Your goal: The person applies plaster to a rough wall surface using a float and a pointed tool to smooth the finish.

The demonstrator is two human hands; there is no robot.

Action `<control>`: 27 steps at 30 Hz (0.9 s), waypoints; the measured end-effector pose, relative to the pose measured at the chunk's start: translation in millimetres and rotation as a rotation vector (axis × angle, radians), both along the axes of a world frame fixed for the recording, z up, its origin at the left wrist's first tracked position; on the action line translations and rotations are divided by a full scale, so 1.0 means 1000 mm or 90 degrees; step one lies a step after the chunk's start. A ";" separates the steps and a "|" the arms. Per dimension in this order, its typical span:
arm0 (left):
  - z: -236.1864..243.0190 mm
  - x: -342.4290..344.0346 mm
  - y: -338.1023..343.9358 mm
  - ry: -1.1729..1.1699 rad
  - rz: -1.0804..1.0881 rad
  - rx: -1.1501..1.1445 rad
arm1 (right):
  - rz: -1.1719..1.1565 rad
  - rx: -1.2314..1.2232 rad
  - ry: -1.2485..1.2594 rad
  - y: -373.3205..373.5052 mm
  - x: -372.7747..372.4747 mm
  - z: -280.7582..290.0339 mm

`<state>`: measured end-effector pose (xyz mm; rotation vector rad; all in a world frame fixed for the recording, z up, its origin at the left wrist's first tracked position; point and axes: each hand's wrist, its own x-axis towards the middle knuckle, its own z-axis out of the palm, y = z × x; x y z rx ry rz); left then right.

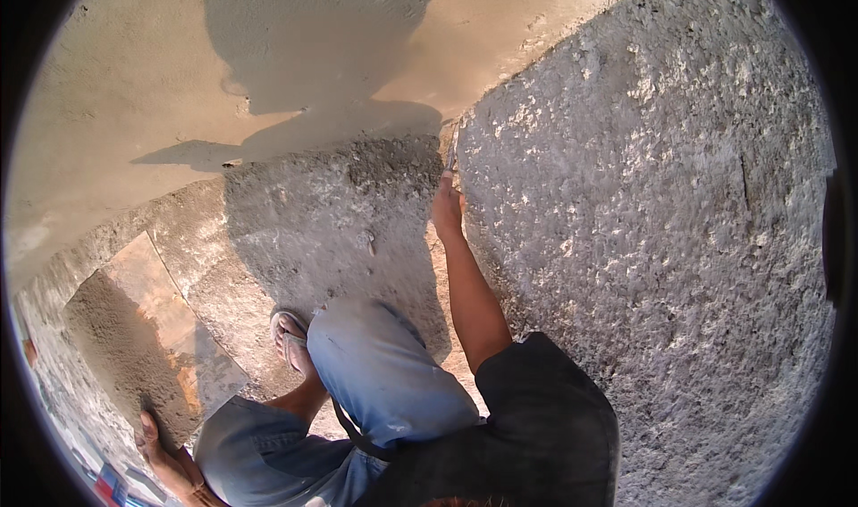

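At the lower left, my left hand (163, 449) grips the edge of a square metal board (204, 368), whose left half is covered in wet grey mortar (125, 346). My right hand (448, 205) is closed on a narrow metal trowel (452, 150), held in the corner where a smooth, freshly plastered surface (143, 69) meets the rough grey wall (643, 239) on the right. The trowel's tip is at the corner, under the edge of my head's shadow; its blade is too small to make out fully.
Below the plastered surface runs rough, dusty ground (331, 230) with small lumps of debris. My bent, denim-clad legs (384, 373) and sandalled foot (293, 337) sit low in the middle. The rough wall stands close along my right arm. Small red and blue objects show at the lower left rim.
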<state>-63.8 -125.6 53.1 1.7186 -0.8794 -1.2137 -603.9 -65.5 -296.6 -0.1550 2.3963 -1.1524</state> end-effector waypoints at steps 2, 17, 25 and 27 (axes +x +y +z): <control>0.014 -0.005 0.001 0.005 -0.018 -0.014 | 0.007 0.042 -0.040 -0.018 0.013 0.008; 0.008 -0.007 0.000 0.026 0.004 -0.004 | -0.056 -0.007 -0.066 -0.012 0.000 0.000; 0.013 -0.013 -0.001 0.063 -0.019 0.002 | 0.023 0.042 -0.065 -0.012 0.010 0.004; 0.012 -0.016 -0.001 0.063 -0.021 0.002 | -0.078 -0.003 -0.212 -0.026 -0.001 -0.016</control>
